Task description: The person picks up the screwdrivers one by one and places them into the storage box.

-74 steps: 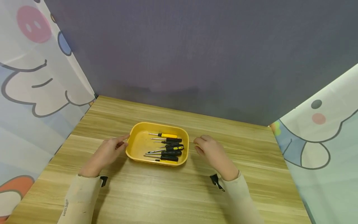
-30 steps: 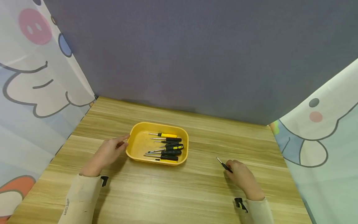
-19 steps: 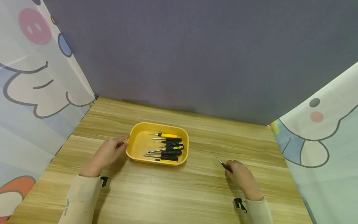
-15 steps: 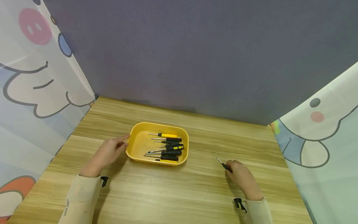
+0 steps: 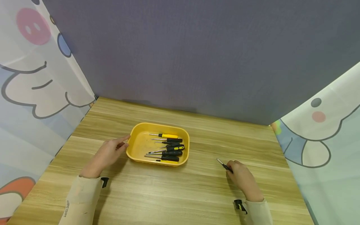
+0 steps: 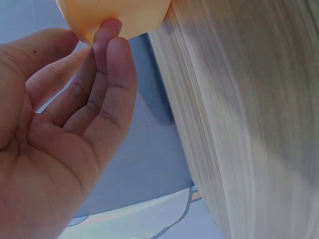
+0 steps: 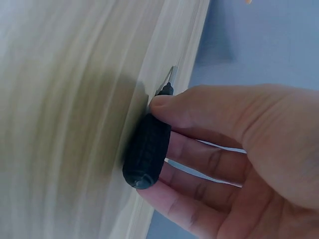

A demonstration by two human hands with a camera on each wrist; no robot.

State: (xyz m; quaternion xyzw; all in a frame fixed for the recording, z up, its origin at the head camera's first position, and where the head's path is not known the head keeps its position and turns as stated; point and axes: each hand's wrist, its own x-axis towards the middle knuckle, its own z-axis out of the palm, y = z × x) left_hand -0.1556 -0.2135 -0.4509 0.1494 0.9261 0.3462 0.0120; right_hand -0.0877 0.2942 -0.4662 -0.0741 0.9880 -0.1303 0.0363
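Observation:
A yellow plastic basket (image 5: 137, 147) stands on the wooden table with several screwdrivers (image 5: 170, 149) lying in its right half, most with black handles and some with yellow. At its left end, my left hand (image 5: 108, 154) touches the outer wall with fingertips and thumb. The left wrist view has these fingers (image 6: 113, 74) relaxed against the basket's wall. Farther right, my right hand (image 5: 242, 176) pinches a small screwdriver by its black handle (image 7: 148, 149), thumb on one side and fingers on the other. Its thin metal shaft (image 5: 220, 161) points to the back left, close above or on the table.
The wooden table (image 5: 157, 193) reaches to a dark grey partition (image 5: 180, 56) at the back. Cartoon-printed curtains (image 5: 312, 137) hang at both sides. Each wrist carries a small black camera mount (image 5: 239, 205).
From beside the basket's right end, my right hand has moved right and towards the front. A small screwdriver now shows in its grip. During the last second both hands stay nearly still.

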